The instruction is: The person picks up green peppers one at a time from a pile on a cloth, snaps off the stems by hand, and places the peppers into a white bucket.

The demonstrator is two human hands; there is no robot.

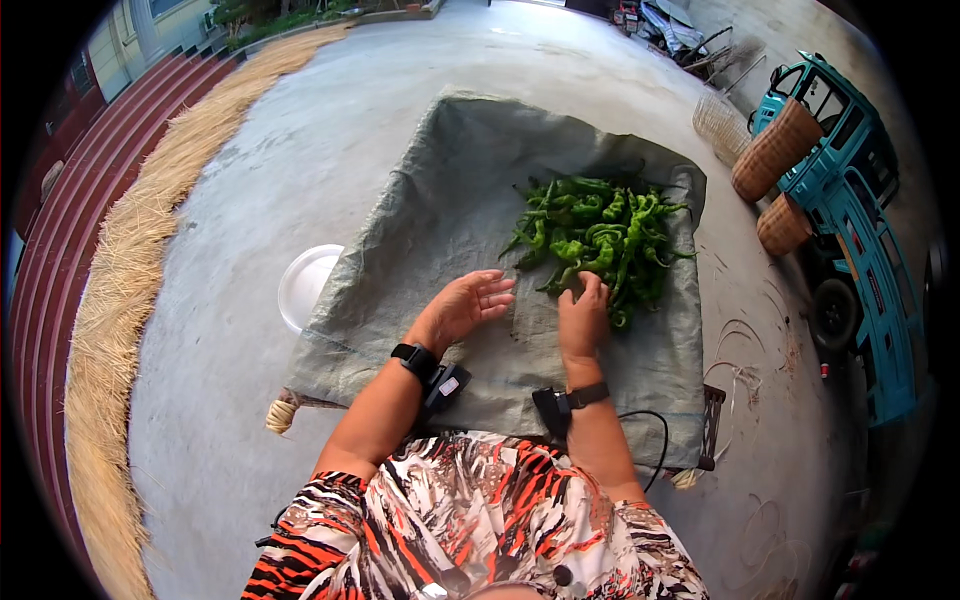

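Note:
A heap of long, twisted green peppers [590, 225] lies on the right part of a grey-green woven plastic sheet [430, 215]. My right hand [583, 318] is at the heap's near edge, its fingers curled down and pinching at a green pepper there; the fingertips are partly hidden. To the left of the heap, my left hand [468, 306] hovers over the bare sheet, palm turned inward and fingers stretched out, holding nothing. Both wrists wear dark bands with small black devices.
The sheet has raised, folded edges and covers a low frame with rope-wrapped ends [281, 415]. A white round basin [308, 285] stands on the concrete at its left. Straw [125, 290] lines red steps [75, 270]. Wicker baskets [778, 150] and a teal truck [850, 190] are at right.

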